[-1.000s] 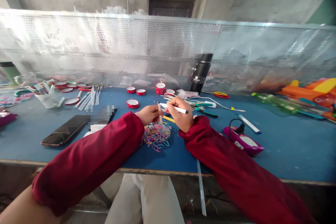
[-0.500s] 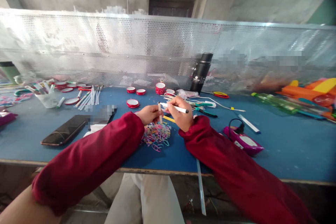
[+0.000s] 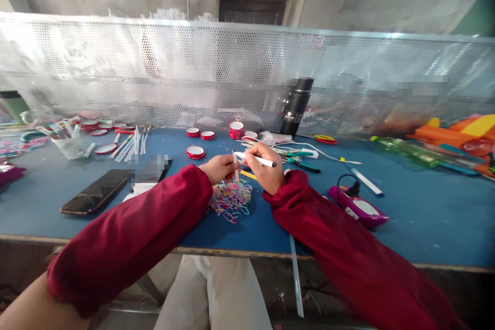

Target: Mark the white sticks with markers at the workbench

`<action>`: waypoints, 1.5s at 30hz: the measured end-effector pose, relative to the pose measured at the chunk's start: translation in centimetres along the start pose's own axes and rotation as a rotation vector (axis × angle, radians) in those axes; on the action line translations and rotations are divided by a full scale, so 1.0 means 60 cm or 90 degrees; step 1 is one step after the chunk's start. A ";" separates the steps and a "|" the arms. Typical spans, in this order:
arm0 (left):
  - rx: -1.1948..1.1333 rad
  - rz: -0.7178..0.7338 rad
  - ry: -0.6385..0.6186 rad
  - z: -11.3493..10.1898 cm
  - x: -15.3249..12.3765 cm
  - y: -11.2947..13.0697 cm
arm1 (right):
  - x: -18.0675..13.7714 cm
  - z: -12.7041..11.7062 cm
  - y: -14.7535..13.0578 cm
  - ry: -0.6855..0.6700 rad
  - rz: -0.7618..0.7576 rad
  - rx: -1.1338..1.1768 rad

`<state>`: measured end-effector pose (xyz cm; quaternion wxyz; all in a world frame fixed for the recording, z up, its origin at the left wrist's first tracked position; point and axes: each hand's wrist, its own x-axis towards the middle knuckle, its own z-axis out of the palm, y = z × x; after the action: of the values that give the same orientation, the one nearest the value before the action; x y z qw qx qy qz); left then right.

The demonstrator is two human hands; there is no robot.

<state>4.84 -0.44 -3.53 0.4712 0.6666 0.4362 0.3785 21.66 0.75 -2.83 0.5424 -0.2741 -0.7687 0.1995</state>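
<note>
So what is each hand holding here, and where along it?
Right hand grips a white pen around its middle, dark end pointing right. Left hand pinches a thin pale stick near its lower part, above the coloured rubber bands.

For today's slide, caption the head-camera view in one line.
Left hand holds a short stick, right hand a white pen, above coloured rubber bands.
</note>
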 end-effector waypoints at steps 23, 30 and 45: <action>0.006 -0.004 0.017 0.000 0.000 0.003 | 0.001 -0.003 0.001 0.017 0.016 0.016; 0.006 -0.006 0.011 0.001 0.001 0.003 | 0.000 -0.001 -0.001 0.014 0.001 -0.004; 0.009 -0.001 0.015 0.001 -0.001 0.003 | 0.001 -0.003 -0.001 0.018 0.009 0.017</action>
<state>4.91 -0.56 -3.35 0.4615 0.6650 0.4453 0.3826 21.79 0.77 -2.70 0.5552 -0.2749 -0.7564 0.2100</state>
